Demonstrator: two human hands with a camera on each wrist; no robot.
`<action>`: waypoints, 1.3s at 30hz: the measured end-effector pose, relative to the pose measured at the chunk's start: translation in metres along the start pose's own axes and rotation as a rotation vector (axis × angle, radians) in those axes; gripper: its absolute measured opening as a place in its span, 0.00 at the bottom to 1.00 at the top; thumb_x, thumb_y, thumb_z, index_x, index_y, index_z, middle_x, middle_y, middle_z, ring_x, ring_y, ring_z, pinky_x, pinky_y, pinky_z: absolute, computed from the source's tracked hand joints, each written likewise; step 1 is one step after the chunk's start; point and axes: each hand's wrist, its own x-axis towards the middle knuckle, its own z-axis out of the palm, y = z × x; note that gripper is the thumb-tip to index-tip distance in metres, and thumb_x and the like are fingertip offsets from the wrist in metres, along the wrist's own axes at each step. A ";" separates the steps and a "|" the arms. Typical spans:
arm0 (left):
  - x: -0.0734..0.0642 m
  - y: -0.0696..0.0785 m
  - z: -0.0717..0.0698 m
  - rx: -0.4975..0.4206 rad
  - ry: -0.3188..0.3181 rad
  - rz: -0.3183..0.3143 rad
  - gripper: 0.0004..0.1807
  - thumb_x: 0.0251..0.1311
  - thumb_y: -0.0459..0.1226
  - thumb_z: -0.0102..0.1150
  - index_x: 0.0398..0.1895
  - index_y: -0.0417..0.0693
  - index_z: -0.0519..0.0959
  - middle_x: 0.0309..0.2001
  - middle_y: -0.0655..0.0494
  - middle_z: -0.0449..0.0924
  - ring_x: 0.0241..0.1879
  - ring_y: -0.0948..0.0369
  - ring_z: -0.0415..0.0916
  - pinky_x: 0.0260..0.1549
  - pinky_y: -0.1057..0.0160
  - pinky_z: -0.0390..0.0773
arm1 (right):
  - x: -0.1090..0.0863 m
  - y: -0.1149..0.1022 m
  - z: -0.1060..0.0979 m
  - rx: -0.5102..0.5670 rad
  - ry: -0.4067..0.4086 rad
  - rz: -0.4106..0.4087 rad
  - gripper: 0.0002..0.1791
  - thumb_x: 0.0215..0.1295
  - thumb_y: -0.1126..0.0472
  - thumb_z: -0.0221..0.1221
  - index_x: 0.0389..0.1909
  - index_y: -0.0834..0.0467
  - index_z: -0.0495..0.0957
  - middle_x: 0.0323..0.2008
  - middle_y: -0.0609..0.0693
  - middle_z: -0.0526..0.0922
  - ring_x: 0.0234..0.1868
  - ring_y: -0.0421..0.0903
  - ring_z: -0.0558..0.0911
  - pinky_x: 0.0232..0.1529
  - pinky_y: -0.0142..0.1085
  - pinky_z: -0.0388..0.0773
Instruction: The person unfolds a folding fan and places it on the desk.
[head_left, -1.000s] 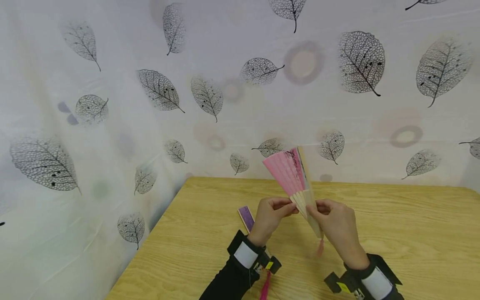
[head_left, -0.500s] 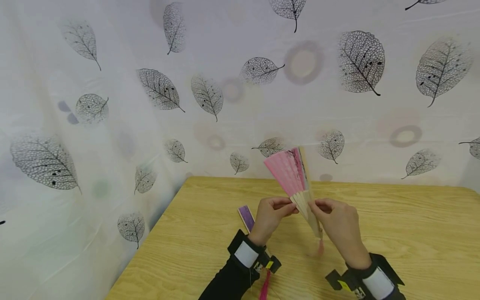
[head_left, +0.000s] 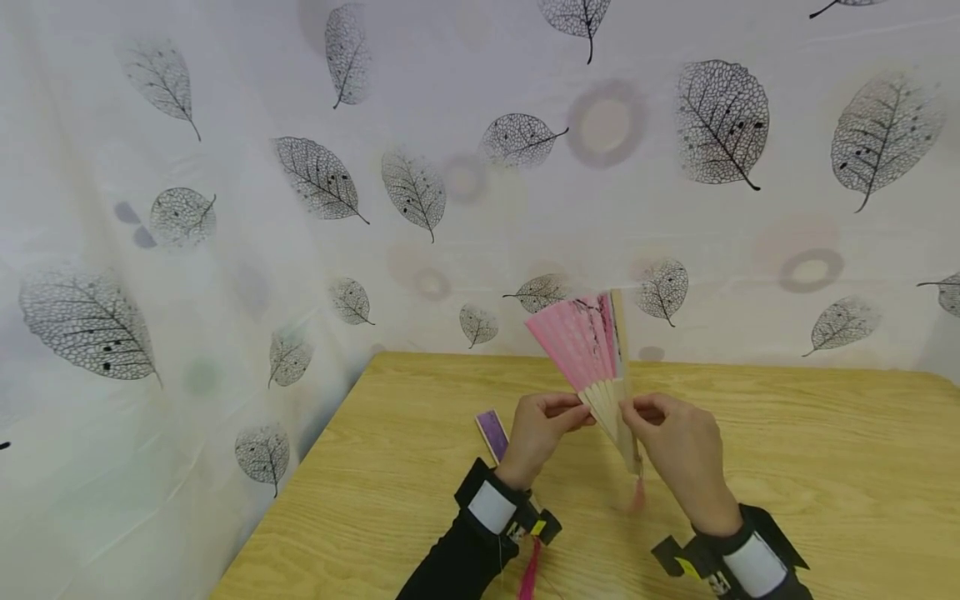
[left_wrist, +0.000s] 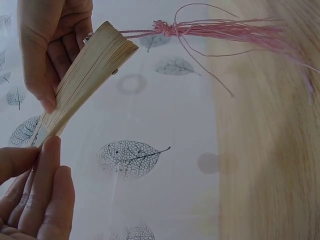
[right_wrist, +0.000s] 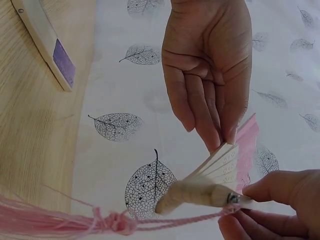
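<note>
A pink folding fan (head_left: 573,343) with pale wooden ribs is held up over the table, partly spread. My left hand (head_left: 546,432) pinches the ribs at its left edge between thumb and fingers. On the other side, my right hand (head_left: 678,446) pinches the outer rib stick at the right edge. In the left wrist view the stacked ribs (left_wrist: 92,72) show end-on, joined by a small pin. A light pink tassel (right_wrist: 112,221) hangs from the pivot end on a twisted cord. Dark branch markings show on the pink leaf.
A second folded fan (head_left: 492,436), purple and pale wood, lies on the wooden table (head_left: 375,500), partly hidden by my left arm. Its dark pink tassel (head_left: 529,571) shows by that forearm. Behind the table hangs a white leaf-printed curtain (head_left: 465,67).
The fan has spread slightly wider, its right-hand stick swinging right. My right hand has shifted a little to the right along with it, while the left hand stays nearly still.
</note>
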 end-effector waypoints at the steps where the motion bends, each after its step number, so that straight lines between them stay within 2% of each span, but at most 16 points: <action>1: 0.000 0.000 0.000 0.000 0.001 0.001 0.11 0.57 0.29 0.58 0.41 0.28 0.79 0.39 0.32 0.81 0.37 0.54 0.83 0.43 0.57 0.82 | 0.000 0.000 0.000 -0.002 0.000 0.002 0.09 0.53 0.60 0.64 0.27 0.64 0.84 0.21 0.54 0.85 0.21 0.49 0.82 0.18 0.36 0.74; 12: 0.001 -0.002 -0.001 0.018 0.007 0.009 0.12 0.57 0.30 0.58 0.42 0.30 0.80 0.40 0.32 0.81 0.39 0.48 0.82 0.41 0.62 0.82 | 0.000 0.001 0.000 -0.015 0.030 0.012 0.10 0.52 0.60 0.65 0.25 0.65 0.83 0.19 0.54 0.84 0.20 0.49 0.81 0.16 0.33 0.72; 16: 0.001 -0.002 -0.002 0.013 0.006 0.016 0.12 0.57 0.29 0.57 0.43 0.29 0.79 0.40 0.32 0.80 0.40 0.44 0.80 0.44 0.57 0.81 | 0.000 0.003 0.001 -0.036 0.048 0.005 0.10 0.51 0.61 0.65 0.24 0.65 0.83 0.18 0.55 0.83 0.19 0.49 0.81 0.15 0.31 0.70; 22: 0.001 0.000 -0.004 0.013 0.009 0.018 0.12 0.57 0.30 0.57 0.43 0.30 0.79 0.41 0.33 0.81 0.38 0.53 0.82 0.45 0.55 0.81 | 0.001 0.004 0.001 -0.042 0.060 -0.005 0.10 0.50 0.61 0.65 0.24 0.66 0.82 0.17 0.55 0.83 0.18 0.49 0.80 0.14 0.31 0.69; 32: 0.000 0.004 -0.004 0.013 0.018 0.014 0.12 0.57 0.30 0.58 0.43 0.31 0.79 0.40 0.33 0.81 0.40 0.46 0.81 0.45 0.57 0.81 | 0.002 0.005 0.000 -0.047 0.075 0.002 0.09 0.50 0.61 0.65 0.22 0.64 0.82 0.16 0.54 0.82 0.16 0.48 0.79 0.12 0.28 0.64; 39: 0.000 0.004 -0.003 0.017 0.029 0.006 0.12 0.57 0.31 0.58 0.43 0.32 0.80 0.40 0.35 0.81 0.38 0.52 0.83 0.46 0.54 0.80 | 0.002 0.004 -0.002 -0.053 0.072 0.027 0.09 0.50 0.61 0.66 0.21 0.64 0.82 0.16 0.54 0.82 0.15 0.46 0.77 0.11 0.27 0.61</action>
